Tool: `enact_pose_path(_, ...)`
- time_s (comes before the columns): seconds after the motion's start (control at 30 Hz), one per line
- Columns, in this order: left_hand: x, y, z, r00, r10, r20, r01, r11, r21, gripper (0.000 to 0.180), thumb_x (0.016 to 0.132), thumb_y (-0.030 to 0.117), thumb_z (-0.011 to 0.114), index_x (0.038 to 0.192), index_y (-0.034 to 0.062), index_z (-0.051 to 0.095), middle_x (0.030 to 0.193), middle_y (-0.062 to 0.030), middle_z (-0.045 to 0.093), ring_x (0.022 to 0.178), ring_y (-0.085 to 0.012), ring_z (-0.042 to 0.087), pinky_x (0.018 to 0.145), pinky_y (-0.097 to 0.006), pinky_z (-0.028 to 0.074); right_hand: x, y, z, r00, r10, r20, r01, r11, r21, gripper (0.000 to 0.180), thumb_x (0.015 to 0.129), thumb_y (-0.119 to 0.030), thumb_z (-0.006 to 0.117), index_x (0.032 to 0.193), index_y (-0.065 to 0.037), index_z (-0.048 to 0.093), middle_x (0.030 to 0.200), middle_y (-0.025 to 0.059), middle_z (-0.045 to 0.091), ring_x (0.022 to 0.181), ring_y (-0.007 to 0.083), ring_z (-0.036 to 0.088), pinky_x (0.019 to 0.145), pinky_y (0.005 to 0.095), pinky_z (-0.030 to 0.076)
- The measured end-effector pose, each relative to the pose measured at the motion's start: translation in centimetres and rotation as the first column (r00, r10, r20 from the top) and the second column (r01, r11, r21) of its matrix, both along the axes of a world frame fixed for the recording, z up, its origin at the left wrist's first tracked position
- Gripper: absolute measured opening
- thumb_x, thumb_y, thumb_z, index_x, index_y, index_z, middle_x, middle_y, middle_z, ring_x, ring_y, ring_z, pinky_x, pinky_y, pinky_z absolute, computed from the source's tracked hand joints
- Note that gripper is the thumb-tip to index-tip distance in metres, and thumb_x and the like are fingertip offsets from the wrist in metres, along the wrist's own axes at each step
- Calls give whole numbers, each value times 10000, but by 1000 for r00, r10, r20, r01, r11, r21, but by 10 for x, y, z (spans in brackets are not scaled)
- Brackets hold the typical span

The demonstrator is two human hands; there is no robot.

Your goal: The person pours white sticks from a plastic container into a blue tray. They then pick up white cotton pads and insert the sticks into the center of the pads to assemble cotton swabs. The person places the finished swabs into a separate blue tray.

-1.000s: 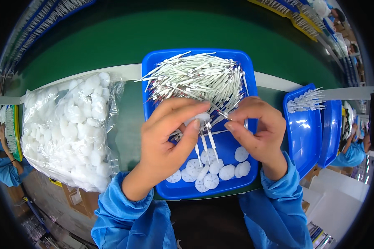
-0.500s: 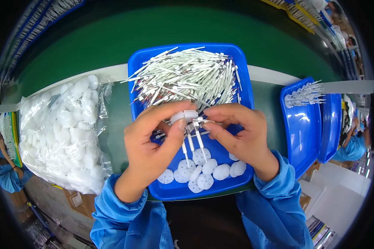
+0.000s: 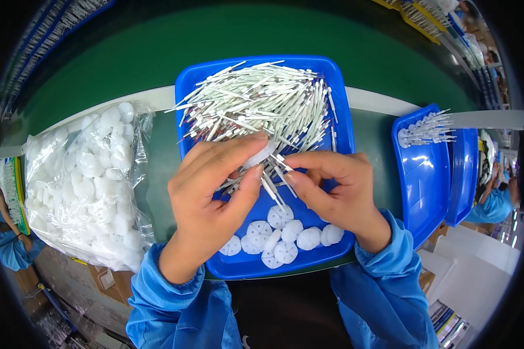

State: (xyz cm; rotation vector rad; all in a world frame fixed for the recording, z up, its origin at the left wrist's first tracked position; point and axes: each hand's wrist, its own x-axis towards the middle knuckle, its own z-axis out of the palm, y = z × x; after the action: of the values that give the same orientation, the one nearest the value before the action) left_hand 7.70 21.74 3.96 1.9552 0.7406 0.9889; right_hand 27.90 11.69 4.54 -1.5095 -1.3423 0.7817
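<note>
Over a blue tray [image 3: 215, 271], my left hand [image 3: 212, 189] pinches a round white plastic disc [image 3: 261, 155] between thumb and fingers, tilted on its edge. Several thin white rods [image 3: 272, 187] stick out of the disc toward me. My right hand [image 3: 339, 187] is closed, its thumb and forefinger on a thin white rod [image 3: 282, 163] against the disc. Beyond my hands lies a heap of white rods [image 3: 262, 104], some with dark or reddish ends. Loose white discs with small holes [image 3: 285, 252] lie at the tray's near side.
To the left is a clear plastic bag [image 3: 87, 186] full of white discs. At right, a second blue tray [image 3: 422, 186] carries discs fitted with rods [image 3: 428, 129]. A green belt [image 3: 244, 35] runs behind. Other people in blue sleeves [image 3: 498, 203] sit at both sides.
The disc in my left hand has turned more onto its edge, and its rods now point down to the right. My right fingers have stayed close to it.
</note>
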Motion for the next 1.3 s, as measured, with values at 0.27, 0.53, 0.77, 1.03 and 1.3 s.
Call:
enact_pose_path(0.27, 3, -1, 0, 995, -12, -101, 34, 974, 224, 400, 829, -24, 831, 1223, 41, 817, 1144, -97, 832, 891, -264, 740, 813, -351, 600, 3, 7, -11, 995, 13, 96, -18, 999, 47, 91, 936, -116, 849, 986, -65, 793, 669, 51, 712, 587, 141, 708, 539, 282, 509)
enact_pose_path(0.53, 5, -8, 1, 989, 29, -142, 9, 965, 262, 390, 833, -37, 826, 1221, 2, 806, 987, -116, 815, 776, -256, 728, 692, -354, 583, -1, 10, -6, 845, -134, 518, -1, 968, 252, 141, 859, -142, 894, 949, -88, 800, 778, 34, 782, 656, 205, 756, 581, 319, 549)
enact_pose_path(0.77, 1, -17, 8, 982, 42, -184, -13, 988, 156, 407, 823, -36, 831, 1228, -10, 799, 864, -124, 772, 723, -256, 707, 634, -361, 564, 4, 16, -11, 849, -106, 518, -115, 919, 376, 168, 831, -118, 897, 956, -73, 794, 782, 45, 780, 633, 208, 738, 574, 327, 528)
enact_pose_path(1.03, 3, -6, 12, 997, -35, -74, 37, 999, 29, 475, 830, 77, 879, 1288, 9, 774, 960, -124, 768, 846, -253, 707, 736, -350, 572, 5, 14, 1, 848, -119, 517, -71, 940, 334, 255, 824, -134, 898, 1047, -62, 798, 741, 32, 729, 619, 236, 709, 595, 331, 535)
enact_pose_path(1.3, -1, 2, 15, 998, -36, -52, 44, 985, 170, 520, 743, 68, 904, 1251, 69, 796, 1158, -94, 756, 999, -284, 682, 844, -367, 550, 16, 16, 4, 996, 74, 58, -86, 969, 232, 415, 825, -49, 879, 1230, -52, 786, 979, 73, 762, 901, 215, 737, 821, 324, 583)
